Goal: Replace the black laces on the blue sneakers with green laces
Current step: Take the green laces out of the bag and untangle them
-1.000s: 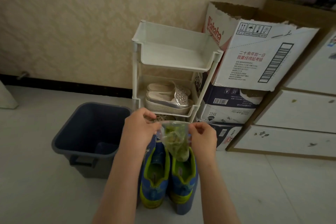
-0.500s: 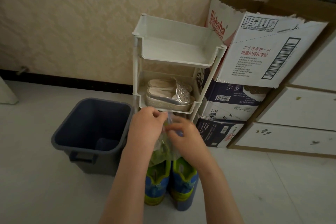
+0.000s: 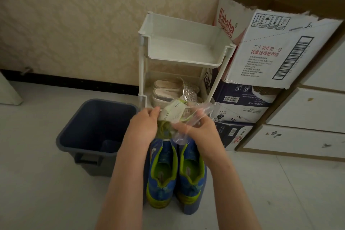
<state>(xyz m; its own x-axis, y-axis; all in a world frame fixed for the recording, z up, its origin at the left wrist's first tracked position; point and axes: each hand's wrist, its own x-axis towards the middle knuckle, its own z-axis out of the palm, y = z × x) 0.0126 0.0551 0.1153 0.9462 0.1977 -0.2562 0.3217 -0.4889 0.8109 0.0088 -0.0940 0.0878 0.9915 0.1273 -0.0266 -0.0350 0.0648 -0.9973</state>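
Observation:
Two blue sneakers (image 3: 175,172) with lime-green collars stand side by side on the floor, heels toward me; their fronts are hidden under my hands. Above them I hold a clear plastic bag (image 3: 194,117). A bundle of green laces (image 3: 164,129) with a white paper label (image 3: 172,111) is partly out of the bag's mouth. My left hand (image 3: 142,127) grips the bundle at its label. My right hand (image 3: 196,129) pinches the bag's plastic just to the right. Black laces are not visible.
A dark blue bin (image 3: 93,130) stands open on the floor, left of the sneakers. Behind my hands is a white two-tier rack (image 3: 183,46) with pale shoes (image 3: 173,91) on its lower shelf. Stacked cardboard boxes (image 3: 276,48) and white drawers (image 3: 306,114) fill the right.
The bag's mouth has been opened and the laces with their paper label now come out of it at the top. My hands moved together and then slightly apart.

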